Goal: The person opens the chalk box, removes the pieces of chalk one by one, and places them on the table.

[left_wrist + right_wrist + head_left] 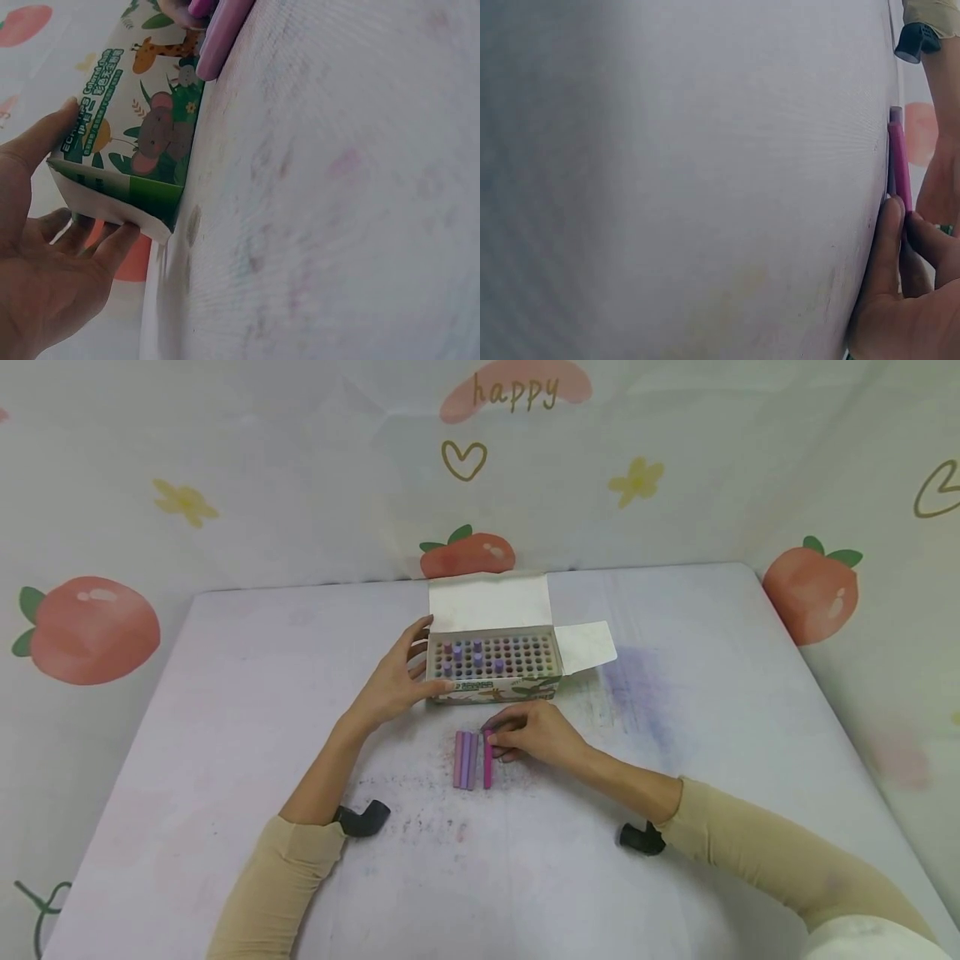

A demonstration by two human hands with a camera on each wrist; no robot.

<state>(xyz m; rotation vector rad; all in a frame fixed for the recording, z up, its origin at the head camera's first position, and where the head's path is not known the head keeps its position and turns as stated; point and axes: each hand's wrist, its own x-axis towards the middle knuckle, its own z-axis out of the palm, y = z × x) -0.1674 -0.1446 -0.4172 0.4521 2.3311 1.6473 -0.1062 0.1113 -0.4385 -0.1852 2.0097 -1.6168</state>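
"What's the right grip (534, 735) doing?"

"Pinching a magenta chalk stick (487, 771) on the tabletop (525, 877), just beside three paler chalk sticks (466, 762)."

"And the left grip (397, 681)?"

"Clasping the left end of the open chalk box (502, 691) just beyond the sticks, thumb in front, fingers apart."

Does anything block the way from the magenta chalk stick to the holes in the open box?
No separate object visibly does. The right hand pinches the magenta chalk stick in front of the chalk box; only the box's front wall rises between stick and holes.
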